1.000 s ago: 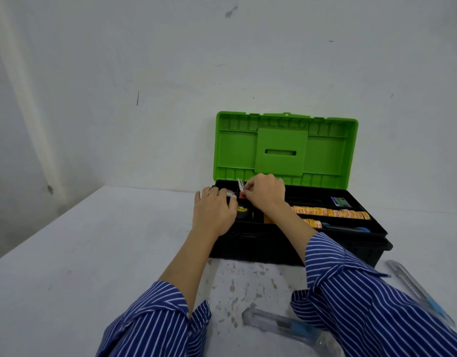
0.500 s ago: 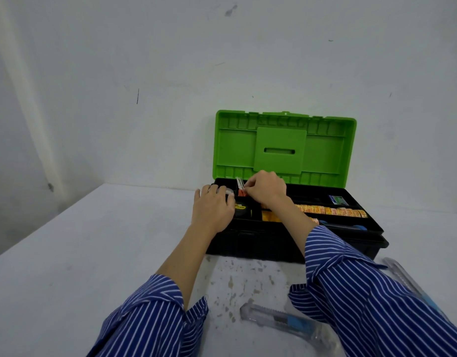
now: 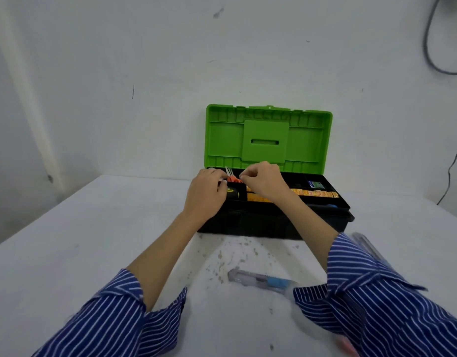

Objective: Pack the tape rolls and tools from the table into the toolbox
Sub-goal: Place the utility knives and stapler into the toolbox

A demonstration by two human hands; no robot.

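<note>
Head view
Toolbox: black box toward 12 o'clock on the white table, its green lid standing open against the wall.
Left hand: over the box's left end, fingers curled down into the compartment; what they grip, if anything, cannot be told.
Right hand: just at 3 o'clock of the left one, fingertips pinched on a small orange tool with a pale metal part sticking up.
Inside the box: a black and yellow item below the orange tool; an orange and yellow strip running toward 3 o'clock; a small blue and green pack at the far right.
Utility knife: clear body with a blue slider, lying on the table at 6 o'clock of the box, between the striped sleeves.
Second clear knife: at 4 o'clock of the box, partly hidden by the right sleeve.
Cable: hanging on the wall at 2 o'clock.
</note>
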